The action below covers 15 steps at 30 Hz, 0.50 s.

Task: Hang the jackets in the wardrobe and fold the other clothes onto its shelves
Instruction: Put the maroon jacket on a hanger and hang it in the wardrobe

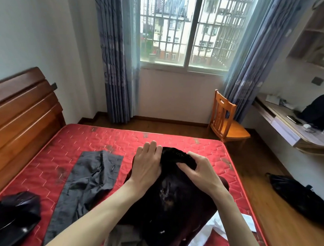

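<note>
A dark, almost black garment (170, 201) with a knitted top edge is held up over the red mattress (93, 138). My left hand (147, 163) grips its upper left part, fingers curled over the edge. My right hand (200, 171) pinches the upper right part. Grey trousers (88, 183) lie flat on the mattress to the left. A glossy black jacket (12, 215) is bunched at the mattress's near left corner. White and beige clothes (208, 234) lie under the held garment. The wardrobe is out of view.
A wooden headboard (18, 113) runs along the left. An orange wooden chair (226, 122) stands past the bed's far right corner. A desk (291, 126) with a black bag is on the right. A black bag (299, 197) lies on the wooden floor.
</note>
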Motion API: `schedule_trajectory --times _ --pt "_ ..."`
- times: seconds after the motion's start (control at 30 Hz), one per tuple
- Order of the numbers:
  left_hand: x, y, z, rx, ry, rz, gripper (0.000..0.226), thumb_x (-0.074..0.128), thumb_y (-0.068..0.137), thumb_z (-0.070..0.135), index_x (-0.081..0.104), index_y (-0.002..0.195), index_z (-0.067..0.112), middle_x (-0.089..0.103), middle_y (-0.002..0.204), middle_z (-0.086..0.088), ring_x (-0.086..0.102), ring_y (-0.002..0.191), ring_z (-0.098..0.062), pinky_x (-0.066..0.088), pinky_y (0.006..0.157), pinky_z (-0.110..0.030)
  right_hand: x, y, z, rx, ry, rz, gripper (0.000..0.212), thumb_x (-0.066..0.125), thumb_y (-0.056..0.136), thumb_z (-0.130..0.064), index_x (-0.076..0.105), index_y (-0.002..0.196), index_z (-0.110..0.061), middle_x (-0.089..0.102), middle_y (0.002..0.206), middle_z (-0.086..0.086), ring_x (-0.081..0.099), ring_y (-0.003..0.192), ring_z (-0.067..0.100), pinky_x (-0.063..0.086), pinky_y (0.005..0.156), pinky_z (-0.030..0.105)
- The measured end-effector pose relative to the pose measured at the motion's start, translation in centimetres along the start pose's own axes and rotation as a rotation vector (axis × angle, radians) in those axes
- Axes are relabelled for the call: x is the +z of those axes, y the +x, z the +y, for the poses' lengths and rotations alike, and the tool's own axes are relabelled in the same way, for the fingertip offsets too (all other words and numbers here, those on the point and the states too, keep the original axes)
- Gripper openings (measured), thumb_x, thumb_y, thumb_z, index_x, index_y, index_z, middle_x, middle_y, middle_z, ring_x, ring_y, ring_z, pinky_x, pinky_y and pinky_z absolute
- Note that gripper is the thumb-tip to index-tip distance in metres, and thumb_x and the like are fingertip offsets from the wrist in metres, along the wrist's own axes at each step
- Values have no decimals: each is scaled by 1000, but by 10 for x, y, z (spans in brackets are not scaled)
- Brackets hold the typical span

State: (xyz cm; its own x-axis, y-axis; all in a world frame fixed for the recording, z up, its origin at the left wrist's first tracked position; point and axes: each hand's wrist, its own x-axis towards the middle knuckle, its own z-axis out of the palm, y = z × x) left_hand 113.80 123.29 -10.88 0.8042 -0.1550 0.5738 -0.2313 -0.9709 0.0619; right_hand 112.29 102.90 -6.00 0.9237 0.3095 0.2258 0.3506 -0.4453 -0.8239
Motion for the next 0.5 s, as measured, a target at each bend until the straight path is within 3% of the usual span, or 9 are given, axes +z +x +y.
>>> schedule_trajectory --times 0.1,0.2,0.3,0.37,0.5 --pt "-10 5 -17 96 -44 31 41 76 66 4 66 106 5 58 104 -10 57 90 -32 52 72 -44 -9 -2 2 -19 -160 43 21 77 89 -42 63 100 -31 73 84 -11 72 78 8 60 72 42" --pt "-26 10 -25 148 -127 83 31 70 81 8 64 111 8 59 107 -7 57 91 -28 54 72 -42 -12 -1 1 -84 -270 109 32 76 92 -40 56 113 -30 74 89 -12 73 76 6 61 69 37" --pt "-49 26 -21 176 -188 188 18 64 88 10 65 106 8 60 103 -5 57 87 -24 53 65 -35 -13 2 0 -203 -498 246 36 72 95 -34 53 124 -26 69 107 -9 70 85 11 61 65 35" --pt "-62 37 -16 232 -182 266 14 64 89 9 66 102 6 61 100 -5 57 82 -24 53 60 -34 -12 6 3 -283 -671 373 38 74 92 -27 57 125 -20 61 121 -3 63 98 17 59 72 34" --pt "-76 56 -7 303 -154 392 6 67 83 3 65 88 6 63 93 -5 56 77 -23 50 54 -34 12 17 8 -257 -766 548 43 78 79 -10 61 118 -12 57 115 7 54 96 25 52 74 39"
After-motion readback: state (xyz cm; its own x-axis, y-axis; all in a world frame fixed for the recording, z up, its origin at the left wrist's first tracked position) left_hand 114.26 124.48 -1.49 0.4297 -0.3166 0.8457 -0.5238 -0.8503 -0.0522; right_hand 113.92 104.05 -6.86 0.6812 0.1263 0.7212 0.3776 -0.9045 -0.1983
